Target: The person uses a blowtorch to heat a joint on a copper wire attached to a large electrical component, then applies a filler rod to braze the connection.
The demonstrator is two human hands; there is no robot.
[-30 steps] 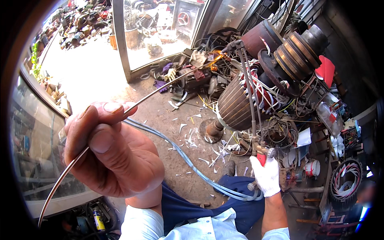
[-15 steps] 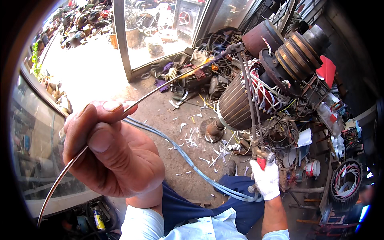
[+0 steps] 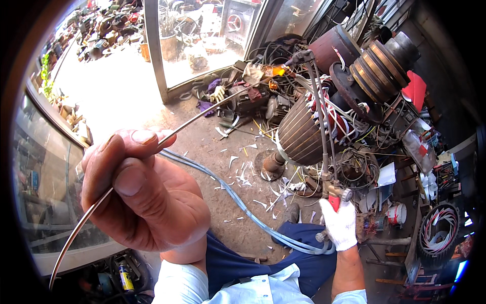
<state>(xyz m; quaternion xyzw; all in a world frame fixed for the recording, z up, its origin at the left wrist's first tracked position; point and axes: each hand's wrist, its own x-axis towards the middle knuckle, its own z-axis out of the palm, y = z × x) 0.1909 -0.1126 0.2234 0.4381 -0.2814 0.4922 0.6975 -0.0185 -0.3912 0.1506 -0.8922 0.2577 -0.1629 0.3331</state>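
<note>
My bare left hand (image 3: 152, 197) pinches a thin metal rod (image 3: 207, 110) between thumb and fingers, large in the left foreground. Its near part curves down toward the lower left, while the far part runs up and right to an orange flame (image 3: 279, 71). Wearing a white glove, my right hand (image 3: 338, 225) is closed around the red handle of a gas torch (image 3: 324, 131). The torch's two long tubes rise to a bent head that points left, with the flame at its nozzle. Just right of the tubes stands a motor rotor (image 3: 299, 133) with white and red leads and brass-coloured slip rings (image 3: 377, 68).
Blue-grey hoses (image 3: 228, 190) run across the floor to the torch. Paper scraps (image 3: 243, 175) litter the ground. Cables, gloves and metal parts heap beside the glass door (image 3: 154, 50). A wound stator (image 3: 438, 228) and a white bucket (image 3: 396, 214) are at the right.
The flame has gone from a long bluish streak along the rod to a shorter, bright orange glow nearer the nozzle. Both hands, the rod and the torch have shifted slightly right.
</note>
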